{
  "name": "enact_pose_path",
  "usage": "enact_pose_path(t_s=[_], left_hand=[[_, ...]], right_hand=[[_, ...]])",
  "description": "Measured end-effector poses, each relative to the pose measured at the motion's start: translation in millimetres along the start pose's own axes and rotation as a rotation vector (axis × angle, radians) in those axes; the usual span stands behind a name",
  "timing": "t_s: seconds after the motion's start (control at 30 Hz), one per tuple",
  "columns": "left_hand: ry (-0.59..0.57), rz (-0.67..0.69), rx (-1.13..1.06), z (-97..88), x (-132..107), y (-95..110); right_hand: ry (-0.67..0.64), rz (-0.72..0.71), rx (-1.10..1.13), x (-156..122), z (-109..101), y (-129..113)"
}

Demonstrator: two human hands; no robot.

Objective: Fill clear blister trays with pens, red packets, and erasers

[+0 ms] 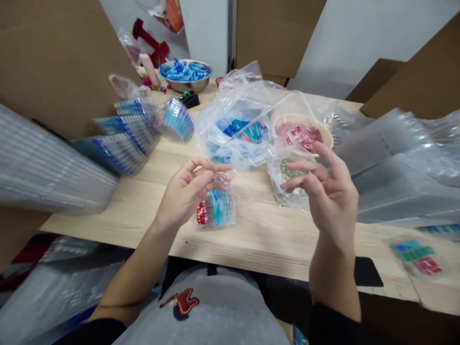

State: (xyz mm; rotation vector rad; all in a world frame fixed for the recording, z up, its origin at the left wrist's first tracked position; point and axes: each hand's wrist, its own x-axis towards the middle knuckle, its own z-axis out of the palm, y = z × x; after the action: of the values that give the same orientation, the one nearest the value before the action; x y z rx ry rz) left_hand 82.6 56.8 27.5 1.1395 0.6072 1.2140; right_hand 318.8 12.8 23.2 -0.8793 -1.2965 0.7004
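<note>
My left hand [194, 189] is partly curled over the clear packet [222, 215] of blue and red pieces lying near the front edge of the worktop [266, 239]; whether its fingers grip clear film I cannot tell. My right hand [332, 196] is spread wide with nothing visible in it, near the clear bag [278, 182]; the steel bowl [192, 86] stands by the back edge.

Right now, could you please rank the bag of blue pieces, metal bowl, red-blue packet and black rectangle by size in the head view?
Largest: bag of blue pieces
Metal bowl, red-blue packet: too alike to rank
Smallest: black rectangle
</note>
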Motion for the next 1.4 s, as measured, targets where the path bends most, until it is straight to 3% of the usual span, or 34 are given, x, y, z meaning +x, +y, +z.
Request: enact_pose_path(t_s=[0.07, 0.2, 0.27, 0.33, 0.47, 0.57, 0.7, 1.0, 1.07, 1.23, 1.4], left_hand=[[0.053, 0.074, 0.066, -13.4, -7.9, 4.2], [0.285, 0.142, 0.140, -51.6, -26.7, 11.4], [0.329, 0.079, 0.108, -69.7, -39.3, 9.6], [0.300, -0.041, 0.026, -81.4, -53.6, 3.2], [0.224, -0.257, -0.109, -83.7, -78.7, -15.4], [0.265, -0.331, -0.051, -81.4, -87.2, -27.3], [0.378, -0.338, 0.135, -87.6, -86.4, -38.9], [0.460, -0.285, 0.320, -94.7, -74.2, -64.1], [0.423, -0.262, 0.268, -91.6, -74.7, -57.7], [0.090, -0.215, -0.171, -82.6, -85.7, -25.4], [0.062, -0.202, -0.061, -75.4, -92.9, -28.1]], right_hand=[[0.007, -0.006, -0.019, 5.3, 18.4, 3.3], [0.021, -0.099, -0.045, 5.6, 42.9, 11.4], [-0.033, -0.164, -0.132, -2.4, 54.2, 16.0], [-0.153, -0.237, -0.264, -14.8, 64.2, 21.1], [-0.433, -0.353, -0.425, -42.8, 77.9, 33.2], [-0.542, -0.363, -0.458, -60.0, 84.0, 42.7], [-0.572, -0.345, -0.502, -75.9, 89.0, 53.2], [-0.484, -0.339, -0.598, -83.2, 95.5, 61.3], [-0.470, -0.312, -0.607, -82.1, 95.3, 58.4], [-0.451, -0.133, -0.405, -84.9, 104.9, 42.9], [-0.558, -0.080, -0.230, -87.3, 126.8, 36.5]])
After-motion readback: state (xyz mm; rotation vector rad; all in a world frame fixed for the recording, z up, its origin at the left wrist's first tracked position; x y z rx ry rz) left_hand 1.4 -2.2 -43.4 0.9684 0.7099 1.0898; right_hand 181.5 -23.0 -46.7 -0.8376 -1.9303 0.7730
